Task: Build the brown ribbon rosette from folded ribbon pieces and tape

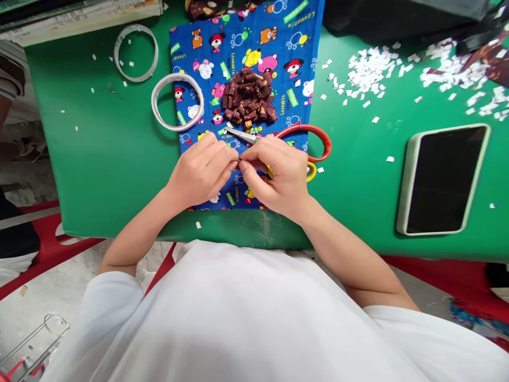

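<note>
My left hand (207,168) and my right hand (278,172) meet over a blue cartoon-print cloth (191,48). Both are closed, fingertips pinched together on a small dark brown piece (238,164), mostly covered by the fingers. Scissors (326,143) with red and yellow handles are at my right hand, blades pointing left; part of them is hidden by the hand, and I cannot tell whether they are gripped or just lie there. Just beyond the fingers sits a heap of small dark brown rolled pieces (249,95) with orange-yellow patterning.
Two rolls of tape (154,101) (118,50) lie on the green table (99,175), left of the cloth. White paper bits (368,69) are heaped at the back right. A phone (443,180) rests at the right. A black bag-like item (366,24) stands at the back.
</note>
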`<act>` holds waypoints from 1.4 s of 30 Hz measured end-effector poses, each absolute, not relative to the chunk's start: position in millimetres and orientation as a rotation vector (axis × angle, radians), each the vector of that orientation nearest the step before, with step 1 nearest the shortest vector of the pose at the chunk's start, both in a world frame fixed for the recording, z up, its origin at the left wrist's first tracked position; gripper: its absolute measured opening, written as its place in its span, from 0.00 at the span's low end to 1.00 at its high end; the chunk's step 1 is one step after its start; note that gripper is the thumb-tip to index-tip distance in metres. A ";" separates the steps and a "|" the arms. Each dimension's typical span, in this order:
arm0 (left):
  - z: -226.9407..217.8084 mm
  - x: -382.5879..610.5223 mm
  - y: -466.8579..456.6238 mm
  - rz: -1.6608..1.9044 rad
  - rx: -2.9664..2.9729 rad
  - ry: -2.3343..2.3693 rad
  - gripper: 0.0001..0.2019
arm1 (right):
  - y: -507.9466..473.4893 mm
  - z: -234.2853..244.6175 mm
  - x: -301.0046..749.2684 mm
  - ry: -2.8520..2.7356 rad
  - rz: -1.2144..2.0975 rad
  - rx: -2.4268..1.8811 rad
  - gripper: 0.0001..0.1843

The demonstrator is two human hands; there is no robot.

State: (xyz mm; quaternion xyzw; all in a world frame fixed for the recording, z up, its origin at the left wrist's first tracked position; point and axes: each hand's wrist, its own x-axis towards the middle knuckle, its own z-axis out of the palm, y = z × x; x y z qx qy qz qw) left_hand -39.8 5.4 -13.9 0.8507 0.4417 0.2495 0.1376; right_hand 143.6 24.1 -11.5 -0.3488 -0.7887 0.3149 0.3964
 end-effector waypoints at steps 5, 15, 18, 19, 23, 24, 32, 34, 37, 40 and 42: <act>-11.6 -38.2 4.7 0.705 2.415 1.263 0.17 | 24.4 -11.3 143.3 -2.014 0.773 -0.871 0.07; -8.9 -36.8 3.8 0.746 2.410 1.219 0.16 | 23.6 -12.3 141.7 -1.997 0.756 -0.832 0.07; -8.3 -36.4 3.8 0.766 2.391 1.205 0.15 | 23.7 -12.0 141.7 -2.011 0.782 -0.862 0.08; -8.1 -36.1 3.8 0.767 2.388 1.204 0.15 | 23.7 -11.8 141.7 -2.009 0.792 -0.867 0.08; -7.5 -35.1 3.5 0.773 2.406 1.209 0.15 | 23.9 -11.3 141.7 -1.980 0.810 -0.838 0.07; -7.5 -34.9 3.5 0.771 2.410 1.214 0.15 | 24.0 -11.3 141.8 -1.979 0.810 -0.836 0.08; -7.5 -35.3 2.8 0.740 2.360 1.226 0.16 | 24.1 -10.7 142.7 -1.983 0.852 -0.843 0.07; -7.3 -35.4 2.6 0.748 2.347 1.219 0.16 | 24.2 -10.4 142.6 -1.980 0.856 -0.844 0.07; -7.1 -35.4 2.7 0.763 2.341 1.205 0.16 | 24.3 -10.1 142.7 -1.964 0.866 -0.825 0.07; -7.3 -35.4 2.9 0.761 2.350 1.207 0.16 | 24.4 -10.3 143.3 -1.964 0.886 -0.825 0.07; -7.5 -35.3 3.1 0.756 2.354 1.216 0.16 | 24.5 -10.4 143.8 -1.967 0.904 -0.827 0.07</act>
